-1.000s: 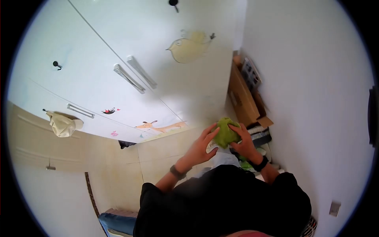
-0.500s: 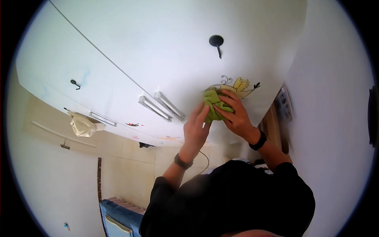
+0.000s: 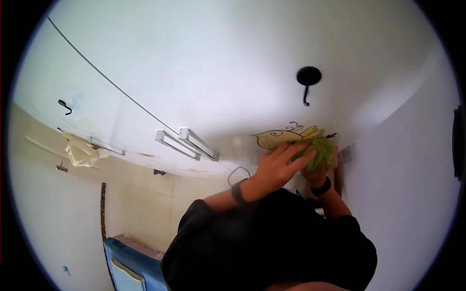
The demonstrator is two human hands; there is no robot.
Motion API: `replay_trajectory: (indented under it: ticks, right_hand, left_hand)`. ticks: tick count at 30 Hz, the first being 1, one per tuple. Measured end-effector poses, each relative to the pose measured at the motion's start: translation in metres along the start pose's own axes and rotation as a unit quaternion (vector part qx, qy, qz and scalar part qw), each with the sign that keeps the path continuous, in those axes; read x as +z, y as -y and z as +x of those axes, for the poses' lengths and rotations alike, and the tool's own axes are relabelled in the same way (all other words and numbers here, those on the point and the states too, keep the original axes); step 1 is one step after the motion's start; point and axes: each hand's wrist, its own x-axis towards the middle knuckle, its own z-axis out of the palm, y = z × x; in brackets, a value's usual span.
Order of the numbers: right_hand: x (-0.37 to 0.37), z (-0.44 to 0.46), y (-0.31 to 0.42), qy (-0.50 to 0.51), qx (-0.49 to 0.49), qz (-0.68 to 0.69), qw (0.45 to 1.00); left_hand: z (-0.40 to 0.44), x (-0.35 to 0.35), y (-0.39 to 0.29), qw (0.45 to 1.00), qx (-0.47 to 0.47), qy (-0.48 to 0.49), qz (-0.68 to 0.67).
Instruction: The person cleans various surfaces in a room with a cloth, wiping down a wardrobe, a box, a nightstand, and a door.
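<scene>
A crumpled green cloth [image 3: 322, 151] is bunched up against the white cabinet door [image 3: 233, 72], over the lower right part of a yellow bird drawing [image 3: 276, 137]. My left hand [image 3: 277, 167] reaches across from the left, its fingers bent onto the cloth. From below, my right hand [image 3: 316, 176] grips the same cloth, most of its fingers hidden behind the folds and my left fingers. Dark bands circle both wrists.
A black hook [image 3: 308, 77] sticks out above the bird. Two metal handles [image 3: 199, 145] project to the left. A pale bag [image 3: 81, 151] hangs at far left. A blue chair-like item [image 3: 127, 262] stands lower left, and a wall [image 3: 403, 184] rises on the right.
Both hands and the cloth have moved right and down along the door, uncovering the bird's head. My view has shifted and tilted too.
</scene>
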Motion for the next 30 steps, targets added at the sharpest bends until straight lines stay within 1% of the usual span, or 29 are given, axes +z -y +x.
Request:
replay_trajectory:
  ticks: [1, 2, 4, 5, 7, 9, 10, 13, 14, 15, 17, 20, 22, 23, 24, 27, 28, 29, 30]
  right_hand:
    - [0.006, -0.022, -0.006, 0.03, -0.005, 0.01, 1.0]
    - [0.014, -0.038, -0.009, 0.08, 0.01, 0.056, 0.995]
    - [0.022, -0.062, -0.01, 0.102, -0.003, 0.093, 0.99]
    - [0.027, -0.046, 0.003, 0.072, -0.031, 0.085, 0.993]
    - [0.031, -0.009, 0.025, 0.059, -0.088, 0.085, 0.991]
    - [0.033, 0.024, 0.038, 0.094, -0.147, 0.101, 0.98]
    - [0.042, 0.018, 0.043, 0.065, -0.158, 0.127, 0.977]
    - [0.062, 0.038, 0.066, 0.011, -0.124, 0.145, 0.981]
    - [0.063, 0.05, 0.072, 0.0, -0.12, 0.145, 0.982]
    - [0.061, 0.066, 0.076, -0.011, -0.117, 0.143, 0.983]
    - [0.055, 0.092, 0.077, -0.026, -0.11, 0.147, 0.983]
    - [0.045, 0.115, 0.07, -0.055, -0.099, 0.167, 0.98]
    - [0.04, 0.125, 0.063, -0.105, -0.093, 0.184, 0.973]
    - [0.031, 0.127, 0.057, -0.082, -0.085, 0.167, 0.979]
    - [0.018, 0.128, 0.049, -0.058, -0.077, 0.15, 0.984]
    - [0.003, 0.098, 0.015, -0.07, -0.055, 0.13, 0.988]
    - [0.005, 0.082, 0.005, -0.112, -0.044, 0.123, 0.985]
    - [0.003, 0.064, -0.001, -0.122, -0.035, 0.108, 0.986]
    - [0.001, 0.047, -0.007, -0.131, -0.026, 0.093, 0.987]
  left_hand:
    - [-0.012, 0.001, 0.004, 1.0, -0.015, 0.006, -0.002]
    - [-0.024, 0.002, 0.011, 0.999, -0.03, 0.013, -0.002]
    - [-0.047, 0.003, 0.025, 0.999, -0.049, -0.017, -0.007]
    - [-0.057, 0.0, 0.027, 0.998, -0.059, -0.029, -0.01]
    - [-0.064, -0.016, 0.03, 0.995, -0.098, -0.035, 0.007]
    - [-0.066, -0.031, 0.031, 0.99, -0.129, -0.045, 0.027]
    - [-0.065, -0.038, 0.031, 0.988, -0.142, -0.051, 0.039]
    - [-0.053, -0.054, 0.031, 0.981, -0.158, -0.088, 0.068]
    - [-0.048, -0.058, 0.033, 0.981, -0.142, -0.1, 0.086]
    - [-0.044, -0.064, 0.031, 0.983, -0.132, -0.087, 0.09]
    - [-0.026, -0.065, 0.029, 0.983, -0.098, -0.129, 0.09]
    - [-0.016, -0.062, 0.022, 0.982, -0.115, -0.129, 0.077]
    - [-0.009, -0.055, 0.018, 0.986, -0.101, -0.122, 0.046]
    - [-0.007, -0.051, 0.014, 0.988, -0.097, -0.119, 0.031]
    - [0.001, -0.046, 0.009, 0.989, -0.092, -0.104, 0.059]
    - [0.019, -0.023, 0.004, 0.996, -0.044, -0.08, 0.018]
    - [0.02, -0.011, 0.007, 0.997, -0.02, -0.075, 0.007]
    - [0.017, 0.001, 0.009, 0.998, 0.004, -0.069, -0.004]
    - [0.012, 0.011, 0.008, 0.999, -0.001, -0.044, -0.006]
